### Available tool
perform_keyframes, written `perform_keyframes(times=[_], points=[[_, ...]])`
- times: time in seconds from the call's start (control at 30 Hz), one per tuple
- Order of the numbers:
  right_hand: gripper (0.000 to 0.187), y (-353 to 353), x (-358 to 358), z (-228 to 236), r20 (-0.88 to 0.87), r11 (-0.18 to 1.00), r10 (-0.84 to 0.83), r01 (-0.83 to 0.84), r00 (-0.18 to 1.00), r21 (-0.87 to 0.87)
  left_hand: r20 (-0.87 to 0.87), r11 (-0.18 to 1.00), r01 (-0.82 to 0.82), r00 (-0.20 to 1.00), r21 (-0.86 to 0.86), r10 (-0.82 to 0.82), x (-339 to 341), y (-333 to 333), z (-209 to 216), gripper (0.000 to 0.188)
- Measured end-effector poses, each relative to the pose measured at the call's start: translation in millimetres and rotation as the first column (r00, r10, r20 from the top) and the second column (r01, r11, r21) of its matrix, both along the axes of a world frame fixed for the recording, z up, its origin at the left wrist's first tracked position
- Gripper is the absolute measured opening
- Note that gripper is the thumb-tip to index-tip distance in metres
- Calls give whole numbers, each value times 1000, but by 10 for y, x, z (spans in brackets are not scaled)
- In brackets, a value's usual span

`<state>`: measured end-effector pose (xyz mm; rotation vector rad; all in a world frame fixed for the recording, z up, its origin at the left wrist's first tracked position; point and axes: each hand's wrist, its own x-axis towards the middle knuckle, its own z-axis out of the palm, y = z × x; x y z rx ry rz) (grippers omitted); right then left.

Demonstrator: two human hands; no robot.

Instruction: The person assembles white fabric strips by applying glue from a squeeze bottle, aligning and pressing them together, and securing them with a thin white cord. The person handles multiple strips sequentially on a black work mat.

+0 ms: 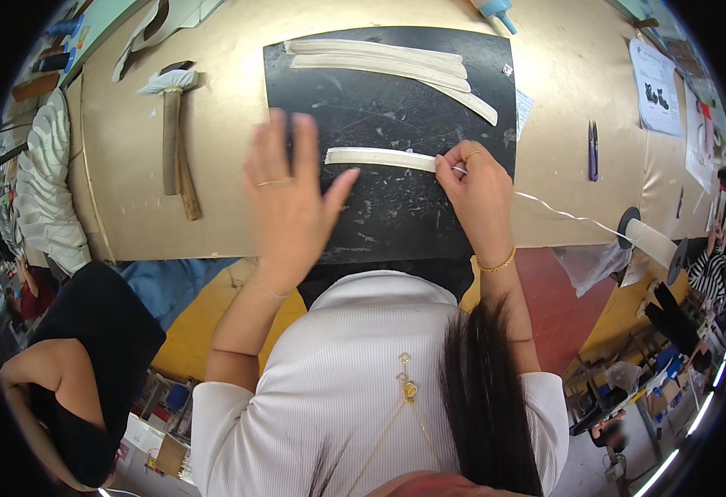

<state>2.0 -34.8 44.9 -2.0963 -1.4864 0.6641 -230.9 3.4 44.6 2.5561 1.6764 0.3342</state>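
Note:
A cream strip [379, 156] lies crosswise on the black mat [363, 108]. My right hand [476, 184] pinches a narrow white tape [570, 214] at the strip's right end, with the fingertips against the strip. From that hand the tape trails right to a spool [654, 243] at the table's edge. Fingers spread and slightly blurred, my left hand [288, 199] hovers around the mat's left edge, apart from the strip's left end, and holds nothing. Several more cream strips [379, 58] lie together along the far side of the mat.
Two wooden-handled tools [172, 145], one with a cloth-wrapped head, lie left of the mat. Purple-handled snips [593, 153] and printed sheets [655, 87] are at right. A blue bottle [495, 12] stands at the back; stacked pale pieces [47, 182] line the left. Another person [81, 381] is at lower left.

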Motion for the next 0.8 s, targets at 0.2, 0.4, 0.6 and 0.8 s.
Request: perform_keyframes(times=[0.2, 0.4, 0.6, 0.8], points=[[19, 28, 17, -25, -6, 1000, 3, -3, 1000, 22, 339, 990, 6, 940, -140, 42, 272, 174, -158, 28], [20, 51, 25, -26, 4, 1000, -10, 10, 1000, -30, 360, 950, -55, 917, -307, 169, 167, 271, -197, 14], [19, 57, 24, -22, 14, 1000, 2, -2, 1000, -20, 262, 956, -79, 952, -283, 157, 101, 364, -201, 12], [19, 55, 29, -10, 21, 999, -1, 2, 1000, -42, -46, 937, -348, 937, -8, 348, -305, 594, -246, 30]])
